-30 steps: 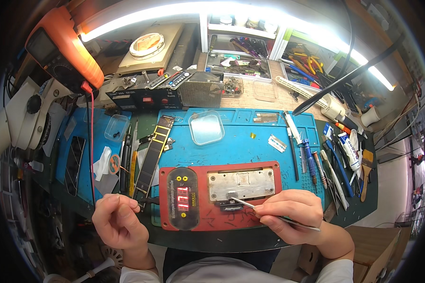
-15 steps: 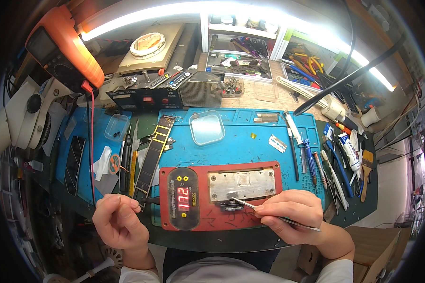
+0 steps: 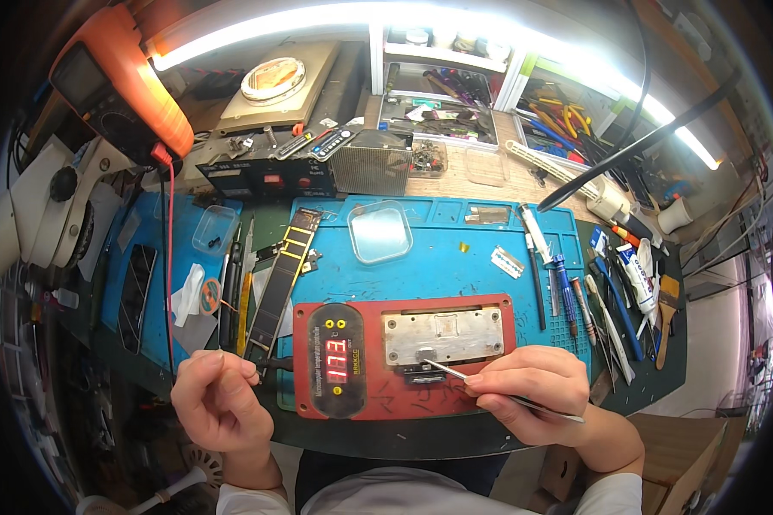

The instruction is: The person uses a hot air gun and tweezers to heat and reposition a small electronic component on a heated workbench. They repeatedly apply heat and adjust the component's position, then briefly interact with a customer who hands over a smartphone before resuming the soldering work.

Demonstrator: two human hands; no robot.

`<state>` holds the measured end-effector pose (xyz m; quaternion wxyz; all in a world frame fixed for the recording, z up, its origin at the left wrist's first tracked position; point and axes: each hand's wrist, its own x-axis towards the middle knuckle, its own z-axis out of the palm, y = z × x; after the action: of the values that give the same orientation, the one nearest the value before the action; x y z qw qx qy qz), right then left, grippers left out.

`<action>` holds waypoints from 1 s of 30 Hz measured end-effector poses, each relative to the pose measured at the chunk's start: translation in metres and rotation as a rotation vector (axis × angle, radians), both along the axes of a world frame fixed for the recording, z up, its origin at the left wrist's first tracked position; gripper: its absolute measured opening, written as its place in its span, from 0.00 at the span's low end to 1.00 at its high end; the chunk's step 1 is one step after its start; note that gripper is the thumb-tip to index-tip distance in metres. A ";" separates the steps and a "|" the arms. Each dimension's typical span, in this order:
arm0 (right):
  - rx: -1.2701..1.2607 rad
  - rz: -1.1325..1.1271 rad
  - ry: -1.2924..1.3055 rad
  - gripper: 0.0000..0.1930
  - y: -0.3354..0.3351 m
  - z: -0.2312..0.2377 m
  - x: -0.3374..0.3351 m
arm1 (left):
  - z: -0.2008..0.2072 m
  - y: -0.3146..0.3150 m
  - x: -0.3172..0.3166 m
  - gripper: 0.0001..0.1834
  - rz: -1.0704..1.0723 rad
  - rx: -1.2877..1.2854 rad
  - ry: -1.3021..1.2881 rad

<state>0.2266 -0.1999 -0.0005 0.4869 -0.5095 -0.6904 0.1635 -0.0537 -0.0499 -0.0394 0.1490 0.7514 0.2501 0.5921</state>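
Right hand: the right hand (image 3: 532, 384) grips slim silver tweezers (image 3: 449, 372) between thumb and fingers, over the right front of the heating station.
Tweezer tip: rests at or just above a small grey piece (image 3: 427, 354); contact is too small to tell.
Grey piece: lies at the front edge of the metal heating plate (image 3: 417, 333), left of its middle.
Dark part: a small black component (image 3: 423, 376) sits just in front of the plate, below the tip.
Left hand: the left hand (image 3: 223, 399) is raised left of the station, fingers curled toward the thumb; I cannot tell whether the fingertips pinch anything.
Heating station: red housing (image 3: 404, 407), plate on the right, black control panel (image 3: 324, 369) with lit red digits on the left.
Blue mat: under and behind the station, the blue work mat (image 3: 438, 270) bears a clear plastic box (image 3: 380, 232) and a silver razor blade (image 3: 507, 262).
Left of station: a dark strip with yellow bars (image 3: 283, 283) slants behind the left hand.
Right side: a blue screwdriver (image 3: 564, 279) lies near the mat's edge, with a flat tan brush (image 3: 667, 319) farther right.
Upper left: an orange multimeter (image 3: 159, 107) stands tilted.
Back: tool drawers (image 3: 442, 120) sit under a bright tube lamp (image 3: 318, 26).
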 end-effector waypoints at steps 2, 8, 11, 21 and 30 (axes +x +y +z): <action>0.002 0.002 0.005 0.11 0.000 0.000 0.000 | -0.001 0.000 -0.001 0.11 0.002 -0.009 0.006; 0.018 -0.004 0.009 0.11 0.000 -0.002 0.000 | 0.002 -0.002 -0.001 0.11 -0.003 -0.006 0.044; 0.017 -0.004 0.000 0.11 0.000 -0.001 0.001 | 0.006 -0.001 -0.002 0.08 -0.084 0.048 0.159; 0.016 0.001 -0.010 0.11 0.001 0.001 0.000 | 0.042 -0.013 0.042 0.15 -0.359 0.369 0.607; 0.035 -0.004 0.002 0.11 0.001 -0.001 0.000 | 0.053 -0.018 0.049 0.17 -0.336 0.545 0.803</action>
<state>0.2270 -0.1992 -0.0011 0.4966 -0.5022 -0.6917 0.1508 -0.0049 -0.0677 0.0134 -0.0670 0.9609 0.0002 0.2687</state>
